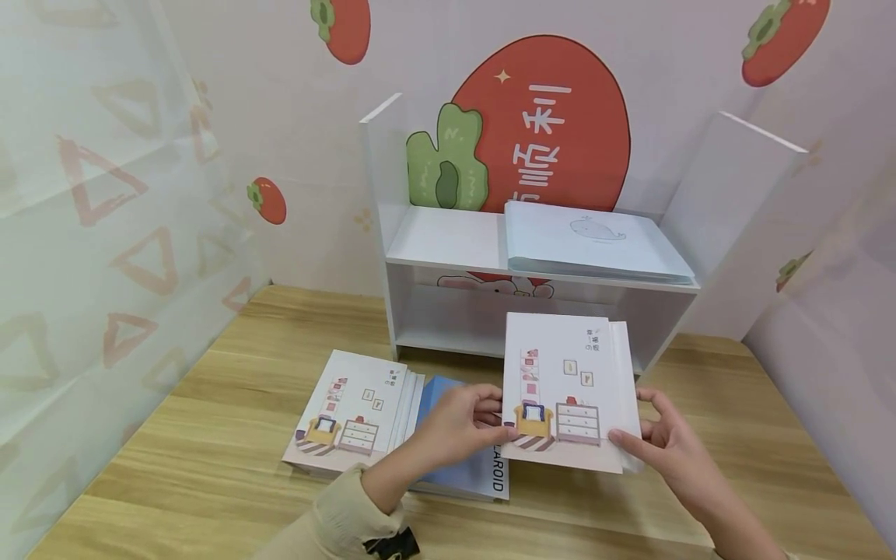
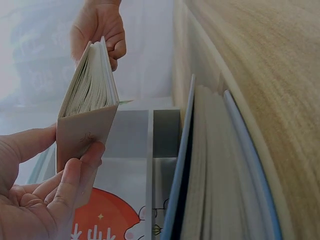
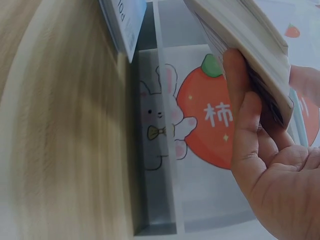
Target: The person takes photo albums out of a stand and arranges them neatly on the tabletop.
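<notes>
Both hands hold a white hardcover book (image 1: 567, 365) up over the table in front of the shelf. Its cover shows a yellow armchair, a drawer chest and small picture frames. The left hand (image 1: 455, 424) grips the spine side, thumb on the front cover. The right hand (image 1: 675, 455) grips the opposite edge, with its thumb also on the front. In the left wrist view, thick pages fan slightly between the covers (image 2: 65, 95). A similar white book (image 1: 357, 397) lies on the table to the left. Beside it, partly hidden under the left forearm, lies a blue book (image 1: 462, 474) with "LAROID" lettering visible.
A white two-level shelf (image 1: 448, 237) with raised side panels stands at the back of the wooden table (image 1: 231, 435). On its upper board lies a pale blue whale-print book or folder (image 1: 588, 241). Printed cloth (image 1: 315, 132) hangs behind and at the sides.
</notes>
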`<state>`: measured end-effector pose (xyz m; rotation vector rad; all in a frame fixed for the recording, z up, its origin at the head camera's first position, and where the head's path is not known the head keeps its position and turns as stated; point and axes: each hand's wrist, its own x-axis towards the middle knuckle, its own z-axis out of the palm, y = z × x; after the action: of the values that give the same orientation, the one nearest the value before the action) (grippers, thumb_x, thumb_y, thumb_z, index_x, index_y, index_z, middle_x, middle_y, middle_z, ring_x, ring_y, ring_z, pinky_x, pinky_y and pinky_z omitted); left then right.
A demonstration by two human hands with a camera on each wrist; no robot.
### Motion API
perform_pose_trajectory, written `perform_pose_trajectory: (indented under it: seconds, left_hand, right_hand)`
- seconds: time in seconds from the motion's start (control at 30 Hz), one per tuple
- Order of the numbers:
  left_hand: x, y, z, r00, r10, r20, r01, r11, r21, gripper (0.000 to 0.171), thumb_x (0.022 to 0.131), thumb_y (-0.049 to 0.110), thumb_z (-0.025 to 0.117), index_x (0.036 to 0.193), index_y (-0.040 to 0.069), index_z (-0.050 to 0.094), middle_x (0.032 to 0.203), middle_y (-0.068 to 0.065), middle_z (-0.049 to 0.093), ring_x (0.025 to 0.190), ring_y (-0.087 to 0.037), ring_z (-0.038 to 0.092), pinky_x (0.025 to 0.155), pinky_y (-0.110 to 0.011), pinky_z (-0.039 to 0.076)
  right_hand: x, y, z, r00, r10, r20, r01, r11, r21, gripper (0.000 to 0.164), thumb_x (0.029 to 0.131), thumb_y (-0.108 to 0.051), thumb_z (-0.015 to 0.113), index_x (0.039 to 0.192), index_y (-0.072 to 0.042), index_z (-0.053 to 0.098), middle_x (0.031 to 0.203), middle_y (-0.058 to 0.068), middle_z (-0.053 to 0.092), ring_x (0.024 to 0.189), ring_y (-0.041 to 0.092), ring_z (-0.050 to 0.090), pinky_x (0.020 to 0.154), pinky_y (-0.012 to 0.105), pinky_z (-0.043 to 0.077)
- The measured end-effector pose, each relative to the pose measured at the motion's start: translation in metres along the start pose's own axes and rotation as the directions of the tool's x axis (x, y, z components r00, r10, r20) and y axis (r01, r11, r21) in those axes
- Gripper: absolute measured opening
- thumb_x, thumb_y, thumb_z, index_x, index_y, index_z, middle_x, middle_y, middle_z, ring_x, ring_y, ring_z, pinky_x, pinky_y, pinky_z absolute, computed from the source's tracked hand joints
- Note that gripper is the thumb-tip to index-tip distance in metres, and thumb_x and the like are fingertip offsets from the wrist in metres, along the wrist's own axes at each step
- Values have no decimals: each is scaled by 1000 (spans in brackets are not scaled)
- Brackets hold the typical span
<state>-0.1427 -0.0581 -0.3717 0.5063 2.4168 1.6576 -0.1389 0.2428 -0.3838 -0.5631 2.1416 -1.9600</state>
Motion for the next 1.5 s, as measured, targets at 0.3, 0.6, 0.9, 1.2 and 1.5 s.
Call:
perform_pose_trajectory:
  seconds: [0.3, 0.6, 0.9, 1.2, 1.5]
  left_hand:
    - [2, -6, 10, 998, -39, 45, 38, 999, 4, 39, 83, 15, 81, 116, 1, 67, 111, -15, 74, 94, -17, 73, 77, -17, 56]
    - [1, -14, 18, 994, -69, 81, 68, 998, 17, 36, 83, 17, 81, 111, 1, 66, 109, -14, 74, 93, -16, 72, 78, -17, 56]
    - [0, -19, 22, 984, -109, 138, 105, 994, 37, 28, 83, 16, 81, 103, 3, 67, 90, -4, 74, 72, -3, 58, 69, -17, 49]
    - [-3, -24, 25, 972, -158, 173, 150, 987, 60, 22, 82, 13, 81, 97, 4, 67, 88, -2, 75, 78, -7, 67, 71, -21, 53]
    - [-3, -30, 27, 966, -159, 204, 145, 986, 81, 16, 84, 11, 80, 82, 9, 64, 74, 5, 67, 70, -3, 63, 64, -18, 48]
  right_hand:
    - [-8, 11, -10, 998, 55, 39, -54, 998, -21, 46, 96, 8, 53, 123, -28, 41, 99, -6, 76, 82, 11, 73, 70, 25, 57]
    - [-13, 23, -17, 991, 119, 61, -117, 993, -31, 44, 98, 5, 52, 121, -30, 40, 97, -6, 76, 80, 11, 73, 71, 24, 55]
    - [-16, 31, -19, 972, 215, 91, -209, 975, -71, 38, 100, -2, 54, 123, -28, 38, 97, -3, 76, 81, 12, 72, 71, 26, 56]
    - [-19, 39, -18, 952, 291, 99, -281, 954, -103, 44, 100, -7, 56, 131, 0, 26, 97, 2, 76, 80, 13, 72, 72, 28, 57]
    - [-18, 42, -15, 939, 321, 122, -308, 945, -110, 52, 100, -8, 57, 132, 10, 21, 94, 5, 75, 79, 11, 71, 68, 27, 57]
